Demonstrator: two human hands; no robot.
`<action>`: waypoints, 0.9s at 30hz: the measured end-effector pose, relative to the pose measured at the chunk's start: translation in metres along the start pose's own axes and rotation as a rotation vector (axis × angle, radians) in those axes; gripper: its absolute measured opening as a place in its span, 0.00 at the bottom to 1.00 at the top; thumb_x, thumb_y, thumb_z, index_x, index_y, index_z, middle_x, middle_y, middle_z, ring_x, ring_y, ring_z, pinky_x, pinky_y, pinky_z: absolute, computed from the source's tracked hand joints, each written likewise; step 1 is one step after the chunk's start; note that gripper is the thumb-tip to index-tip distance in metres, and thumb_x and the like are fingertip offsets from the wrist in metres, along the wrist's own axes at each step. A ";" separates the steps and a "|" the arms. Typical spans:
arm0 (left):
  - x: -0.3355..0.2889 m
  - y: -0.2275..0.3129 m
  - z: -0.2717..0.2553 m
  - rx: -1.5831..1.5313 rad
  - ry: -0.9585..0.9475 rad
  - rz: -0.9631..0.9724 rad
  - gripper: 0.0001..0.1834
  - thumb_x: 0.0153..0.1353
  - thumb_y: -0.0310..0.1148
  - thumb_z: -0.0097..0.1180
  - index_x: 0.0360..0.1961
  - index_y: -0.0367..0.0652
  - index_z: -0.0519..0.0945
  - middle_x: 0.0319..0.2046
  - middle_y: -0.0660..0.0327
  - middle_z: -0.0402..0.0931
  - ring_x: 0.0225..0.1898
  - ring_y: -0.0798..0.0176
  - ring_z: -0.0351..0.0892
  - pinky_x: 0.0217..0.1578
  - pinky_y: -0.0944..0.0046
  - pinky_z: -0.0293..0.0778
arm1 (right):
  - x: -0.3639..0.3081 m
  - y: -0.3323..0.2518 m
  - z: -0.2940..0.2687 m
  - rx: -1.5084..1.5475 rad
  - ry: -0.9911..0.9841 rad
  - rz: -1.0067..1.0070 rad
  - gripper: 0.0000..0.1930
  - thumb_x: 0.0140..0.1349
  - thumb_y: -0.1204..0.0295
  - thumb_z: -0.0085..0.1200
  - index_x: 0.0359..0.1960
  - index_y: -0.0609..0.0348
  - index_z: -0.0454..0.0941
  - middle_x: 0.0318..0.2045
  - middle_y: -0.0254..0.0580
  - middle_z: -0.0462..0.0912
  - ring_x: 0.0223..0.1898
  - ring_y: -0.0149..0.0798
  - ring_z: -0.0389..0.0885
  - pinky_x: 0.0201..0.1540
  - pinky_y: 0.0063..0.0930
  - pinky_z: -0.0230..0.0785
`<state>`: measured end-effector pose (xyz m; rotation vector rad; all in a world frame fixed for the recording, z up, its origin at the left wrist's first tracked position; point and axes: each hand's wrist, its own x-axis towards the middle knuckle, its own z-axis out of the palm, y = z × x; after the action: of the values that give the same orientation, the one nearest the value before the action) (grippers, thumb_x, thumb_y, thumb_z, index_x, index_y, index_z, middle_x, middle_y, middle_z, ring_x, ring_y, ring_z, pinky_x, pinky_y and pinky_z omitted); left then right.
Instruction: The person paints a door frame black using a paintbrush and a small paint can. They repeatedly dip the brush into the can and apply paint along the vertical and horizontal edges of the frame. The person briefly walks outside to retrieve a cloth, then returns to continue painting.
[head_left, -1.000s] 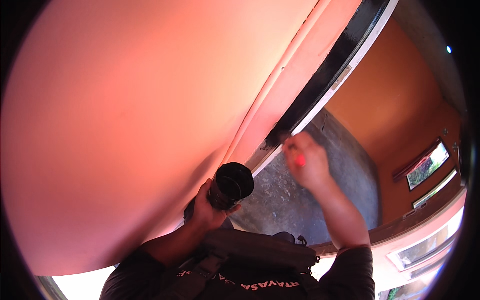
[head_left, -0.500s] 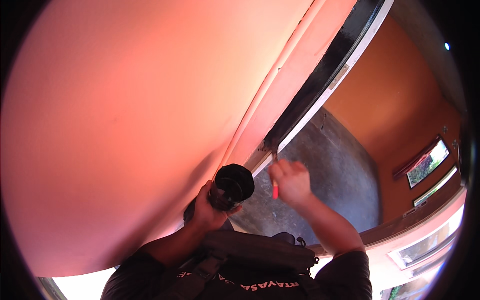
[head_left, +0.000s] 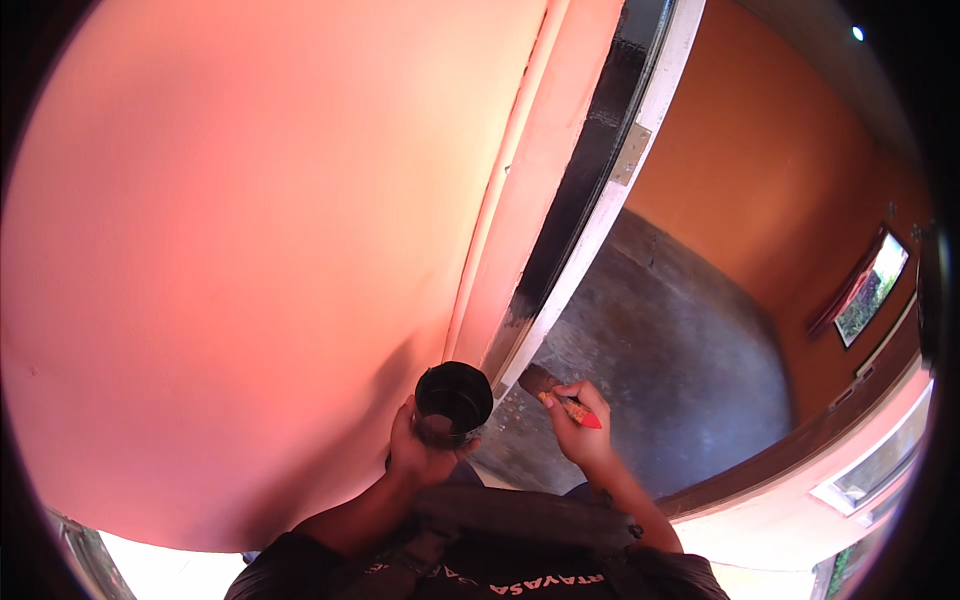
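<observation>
My left hand (head_left: 420, 448) is wrapped round a black cup-shaped paint container (head_left: 453, 393), its open top facing me and something dark inside. In my right hand (head_left: 584, 425) is a paintbrush (head_left: 572, 409) with a red-tipped handle. Its dark bristles point up and left, apart from the container and just right of the door frame (head_left: 553, 320). Glossy black paint (head_left: 590, 160) covers the upper part of the frame's face and ends raggedly above a brownish lower stretch (head_left: 505, 343). A white strip runs along the frame's right edge.
A salmon-pink wall (head_left: 230, 260) fills the left side, close to my left arm. Beyond the frame lie a grey concrete floor (head_left: 680, 350) and an orange wall (head_left: 770, 160) with a small window (head_left: 872, 290). A dark bag (head_left: 530, 510) lies across my chest.
My right hand has come down with the brush, whose bristles have left the frame. The container in my left hand sits slightly lower. The whole view has shifted and turned.
</observation>
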<state>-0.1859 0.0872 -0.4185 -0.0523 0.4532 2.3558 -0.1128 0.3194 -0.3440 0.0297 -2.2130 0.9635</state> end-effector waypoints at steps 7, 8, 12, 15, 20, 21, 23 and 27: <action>0.003 -0.009 -0.011 -0.072 -0.124 -0.032 0.34 0.65 0.61 0.33 0.62 0.53 0.73 0.57 0.54 0.75 0.57 0.46 0.75 0.50 0.41 0.74 | -0.071 0.052 -0.012 0.435 0.122 0.561 0.10 0.63 0.74 0.62 0.40 0.61 0.73 0.31 0.38 0.82 0.28 0.28 0.78 0.31 0.23 0.72; 0.003 -0.010 -0.010 -0.063 -0.137 -0.032 0.33 0.66 0.60 0.33 0.62 0.53 0.73 0.58 0.54 0.75 0.57 0.46 0.75 0.50 0.41 0.72 | -0.078 0.059 -0.015 0.442 0.141 0.575 0.10 0.63 0.74 0.62 0.40 0.61 0.73 0.31 0.39 0.82 0.27 0.27 0.77 0.30 0.22 0.71; 0.001 -0.019 -0.002 -0.040 -0.132 -0.016 0.34 0.65 0.59 0.33 0.63 0.51 0.72 0.59 0.53 0.75 0.58 0.45 0.75 0.51 0.42 0.72 | -0.094 0.071 -0.028 0.450 0.193 0.629 0.09 0.64 0.74 0.60 0.40 0.60 0.71 0.30 0.40 0.81 0.24 0.27 0.77 0.28 0.22 0.69; 0.001 -0.027 0.003 -0.034 -0.084 -0.005 0.34 0.65 0.59 0.32 0.63 0.50 0.72 0.59 0.53 0.74 0.58 0.45 0.74 0.51 0.43 0.72 | -0.100 0.082 -0.038 0.458 0.205 0.620 0.09 0.64 0.74 0.60 0.40 0.61 0.72 0.30 0.39 0.81 0.24 0.28 0.77 0.28 0.22 0.71; 0.003 -0.035 0.008 -0.023 -0.122 0.004 0.35 0.65 0.60 0.34 0.61 0.47 0.73 0.55 0.52 0.75 0.55 0.44 0.75 0.49 0.44 0.74 | -0.104 0.094 -0.046 0.462 0.226 0.601 0.10 0.63 0.75 0.60 0.41 0.62 0.72 0.29 0.39 0.81 0.24 0.28 0.77 0.28 0.22 0.71; 0.001 -0.037 0.019 -0.037 -0.080 0.004 0.35 0.64 0.61 0.35 0.59 0.46 0.75 0.52 0.51 0.77 0.53 0.45 0.77 0.47 0.44 0.76 | -0.106 0.096 -0.047 0.460 0.238 0.608 0.10 0.63 0.75 0.60 0.41 0.61 0.72 0.28 0.39 0.81 0.24 0.28 0.77 0.27 0.22 0.70; -0.001 -0.039 0.030 -0.048 -0.036 0.005 0.36 0.63 0.61 0.36 0.57 0.44 0.76 0.49 0.51 0.78 0.51 0.46 0.78 0.47 0.44 0.78 | -0.110 0.098 -0.049 0.472 0.249 0.621 0.10 0.63 0.75 0.60 0.42 0.61 0.72 0.28 0.39 0.80 0.23 0.27 0.76 0.27 0.22 0.69; -0.002 -0.044 0.046 -0.026 -0.002 0.044 0.36 0.63 0.61 0.38 0.57 0.44 0.76 0.50 0.52 0.77 0.52 0.46 0.76 0.49 0.44 0.76 | -0.118 0.107 -0.051 0.489 0.291 0.622 0.11 0.63 0.75 0.59 0.44 0.61 0.72 0.31 0.38 0.79 0.24 0.27 0.76 0.26 0.21 0.69</action>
<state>-0.1508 0.1304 -0.3889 -0.0530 0.4267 2.4051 -0.0249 0.4007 -0.4609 -0.5662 -1.6899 1.7072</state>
